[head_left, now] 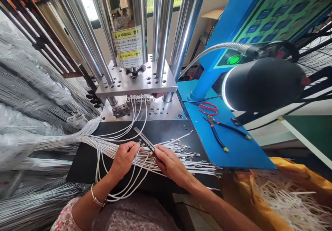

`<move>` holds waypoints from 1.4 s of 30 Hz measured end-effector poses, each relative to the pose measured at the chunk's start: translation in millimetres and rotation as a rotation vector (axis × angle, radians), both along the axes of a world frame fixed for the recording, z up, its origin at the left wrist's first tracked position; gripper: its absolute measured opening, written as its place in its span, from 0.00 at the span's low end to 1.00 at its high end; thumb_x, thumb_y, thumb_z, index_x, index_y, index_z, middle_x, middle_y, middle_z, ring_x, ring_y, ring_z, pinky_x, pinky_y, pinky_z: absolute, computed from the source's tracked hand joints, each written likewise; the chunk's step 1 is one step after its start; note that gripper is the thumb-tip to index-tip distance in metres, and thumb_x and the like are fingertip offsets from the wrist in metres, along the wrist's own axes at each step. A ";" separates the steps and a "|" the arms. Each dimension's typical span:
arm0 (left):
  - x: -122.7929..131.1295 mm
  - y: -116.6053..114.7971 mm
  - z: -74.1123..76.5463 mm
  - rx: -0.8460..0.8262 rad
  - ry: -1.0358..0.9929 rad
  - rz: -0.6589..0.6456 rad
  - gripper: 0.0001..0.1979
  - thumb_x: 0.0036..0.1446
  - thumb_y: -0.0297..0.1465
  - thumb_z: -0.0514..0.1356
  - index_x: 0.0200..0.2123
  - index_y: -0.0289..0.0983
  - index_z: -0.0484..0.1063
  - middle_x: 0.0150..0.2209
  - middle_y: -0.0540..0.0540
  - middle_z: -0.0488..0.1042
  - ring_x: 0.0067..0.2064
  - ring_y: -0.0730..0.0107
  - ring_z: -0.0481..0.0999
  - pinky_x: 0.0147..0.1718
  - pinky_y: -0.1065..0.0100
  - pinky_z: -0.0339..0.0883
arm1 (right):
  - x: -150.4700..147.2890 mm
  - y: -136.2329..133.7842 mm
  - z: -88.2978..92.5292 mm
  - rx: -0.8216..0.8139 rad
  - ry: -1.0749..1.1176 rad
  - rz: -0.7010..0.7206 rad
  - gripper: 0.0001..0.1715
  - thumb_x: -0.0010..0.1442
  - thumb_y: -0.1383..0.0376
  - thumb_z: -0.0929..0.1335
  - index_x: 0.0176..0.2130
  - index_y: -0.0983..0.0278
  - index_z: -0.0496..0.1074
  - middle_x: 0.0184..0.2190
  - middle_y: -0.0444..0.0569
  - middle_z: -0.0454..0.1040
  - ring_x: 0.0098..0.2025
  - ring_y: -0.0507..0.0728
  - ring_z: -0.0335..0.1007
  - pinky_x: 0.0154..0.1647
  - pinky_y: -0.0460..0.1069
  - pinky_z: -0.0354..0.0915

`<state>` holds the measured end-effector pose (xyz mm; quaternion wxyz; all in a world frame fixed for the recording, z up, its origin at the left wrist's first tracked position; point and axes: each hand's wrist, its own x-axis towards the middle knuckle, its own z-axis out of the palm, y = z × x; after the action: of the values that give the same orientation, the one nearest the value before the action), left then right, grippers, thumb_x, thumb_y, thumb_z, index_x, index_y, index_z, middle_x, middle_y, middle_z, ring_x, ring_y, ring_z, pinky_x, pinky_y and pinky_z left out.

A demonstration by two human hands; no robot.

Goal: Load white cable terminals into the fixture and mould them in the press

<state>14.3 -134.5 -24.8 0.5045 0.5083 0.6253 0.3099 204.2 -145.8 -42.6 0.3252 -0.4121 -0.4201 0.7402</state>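
Note:
A narrow metal bar [144, 138] with a row of slots lies slantwise between my hands, above the black work surface. My right hand [169, 163] is closed around its near end. My left hand [126, 158] pinches a white cable [136, 160] by its connector end, against the bar's side. Other connector ends sit along the bar, their white cables looping down toward my lap. Fingers partly hide these ends. Beneath my hands lies a thick bundle of white cables [109, 147], its connector ends [185, 150] fanned out to the right.
Ahead stands a press with a steel plate [140, 84]; white cables run into a metal mould [138, 101] below it. On the blue table [233, 151] lie pliers [216, 129] and red-handled scissors [209, 108]. A black lamp [264, 84] overhangs the right. Wrapped cable bundles [33, 85] fill the left.

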 end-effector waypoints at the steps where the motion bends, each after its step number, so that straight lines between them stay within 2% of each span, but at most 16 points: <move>1: 0.7 0.3 -0.8 -0.013 -0.019 0.003 0.19 0.60 0.45 0.56 0.28 0.36 0.75 0.19 0.55 0.56 0.20 0.77 0.51 0.19 0.73 0.45 | 0.0 -0.1 0.3 0.006 -0.005 0.002 0.19 0.65 0.50 0.60 0.30 0.60 0.56 0.17 0.35 0.51 0.17 0.48 0.42 0.17 0.45 0.41; 8: 3.2 0.1 0.2 -0.063 -0.161 0.047 0.19 0.60 0.44 0.58 0.25 0.36 0.67 0.20 0.55 0.56 0.21 0.79 0.52 0.17 0.77 0.45 | 0.9 0.2 0.5 0.044 -0.033 0.019 0.20 0.66 0.52 0.60 0.28 0.60 0.55 0.18 0.36 0.52 0.18 0.47 0.43 0.18 0.45 0.42; 13: 5.6 -0.1 2.8 -0.077 -0.175 0.044 0.18 0.59 0.44 0.58 0.28 0.35 0.71 0.21 0.55 0.57 0.20 0.81 0.53 0.17 0.78 0.46 | 2.4 -0.3 2.5 0.004 0.037 0.006 0.18 0.66 0.51 0.60 0.29 0.60 0.55 0.18 0.35 0.50 0.17 0.48 0.41 0.17 0.45 0.39; 18: 5.4 0.8 3.7 -0.063 -0.189 0.051 0.17 0.58 0.43 0.59 0.25 0.35 0.68 0.21 0.55 0.58 0.20 0.80 0.54 0.17 0.78 0.47 | 2.9 0.4 2.4 0.026 -0.016 0.028 0.20 0.66 0.51 0.60 0.29 0.60 0.54 0.18 0.36 0.52 0.18 0.48 0.44 0.18 0.46 0.42; 21: 1.6 3.5 5.1 -0.062 -0.178 0.016 0.16 0.58 0.43 0.58 0.27 0.35 0.71 0.21 0.55 0.58 0.20 0.79 0.54 0.17 0.77 0.47 | 4.0 1.1 1.0 0.088 -0.084 0.059 0.19 0.67 0.51 0.58 0.29 0.60 0.56 0.20 0.37 0.53 0.20 0.49 0.46 0.19 0.46 0.44; 25: -0.8 10.2 6.6 -0.037 -0.123 -0.064 0.17 0.58 0.43 0.58 0.27 0.36 0.71 0.20 0.55 0.58 0.21 0.78 0.54 0.19 0.75 0.47 | 7.3 1.2 -0.4 0.201 -0.203 0.083 0.19 0.68 0.52 0.57 0.30 0.60 0.58 0.21 0.39 0.54 0.22 0.50 0.48 0.22 0.46 0.46; 29: 2.4 12.9 10.7 -0.027 -0.003 -0.154 0.19 0.59 0.45 0.55 0.24 0.37 0.69 0.19 0.54 0.62 0.20 0.75 0.59 0.20 0.73 0.50 | 8.4 -0.8 -0.4 0.201 -0.228 0.039 0.19 0.68 0.53 0.57 0.29 0.60 0.57 0.22 0.39 0.55 0.23 0.50 0.50 0.23 0.46 0.48; 33: -1.6 12.7 25.8 0.240 0.361 -0.216 0.17 0.55 0.43 0.61 0.21 0.39 0.70 0.19 0.50 0.67 0.23 0.70 0.64 0.24 0.71 0.51 | 11.3 -0.5 -2.2 0.119 -0.234 -0.019 0.20 0.67 0.52 0.57 0.28 0.60 0.54 0.22 0.39 0.54 0.23 0.51 0.50 0.24 0.47 0.51; 35: -9.7 22.5 33.5 0.328 0.440 -0.189 0.17 0.55 0.43 0.62 0.21 0.39 0.72 0.19 0.50 0.68 0.23 0.70 0.64 0.24 0.70 0.51 | 16.9 1.6 -1.1 0.168 -0.345 -0.031 0.20 0.67 0.52 0.56 0.27 0.60 0.55 0.23 0.41 0.57 0.25 0.53 0.53 0.27 0.48 0.52; 38: -28.6 58.1 41.7 0.306 0.292 -0.078 0.19 0.56 0.47 0.60 0.23 0.38 0.74 0.20 0.48 0.71 0.22 0.70 0.67 0.23 0.71 0.56 | 28.4 4.6 9.0 0.335 -0.642 0.076 0.18 0.67 0.54 0.56 0.28 0.60 0.59 0.27 0.48 0.66 0.31 0.57 0.60 0.33 0.51 0.53; 40: -43.5 87.0 48.2 0.196 0.110 -0.004 0.21 0.53 0.50 0.62 0.27 0.36 0.75 0.23 0.46 0.74 0.21 0.71 0.69 0.21 0.72 0.59 | 34.8 7.5 19.8 0.404 -0.843 0.196 0.16 0.66 0.56 0.58 0.29 0.59 0.61 0.29 0.52 0.70 0.31 0.60 0.63 0.32 0.53 0.50; 41: -50.5 98.9 52.3 0.103 0.010 -0.028 0.23 0.51 0.52 0.62 0.28 0.35 0.75 0.23 0.46 0.74 0.20 0.73 0.68 0.19 0.73 0.57 | 36.8 10.6 25.2 0.417 -0.935 0.251 0.16 0.65 0.56 0.59 0.28 0.60 0.61 0.28 0.54 0.70 0.29 0.60 0.63 0.31 0.53 0.48; 42: -56.8 107.7 56.9 -0.008 -0.094 -0.113 0.26 0.50 0.54 0.61 0.28 0.34 0.76 0.22 0.45 0.74 0.17 0.75 0.65 0.16 0.74 0.53 | 37.8 15.9 29.9 0.432 -1.021 0.299 0.17 0.64 0.57 0.61 0.25 0.60 0.61 0.26 0.54 0.70 0.27 0.60 0.62 0.30 0.53 0.46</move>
<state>-42.5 -26.8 32.1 0.5522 0.5258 0.5723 0.3020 242.0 -129.9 -12.7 0.0499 -0.5776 -0.7194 0.3826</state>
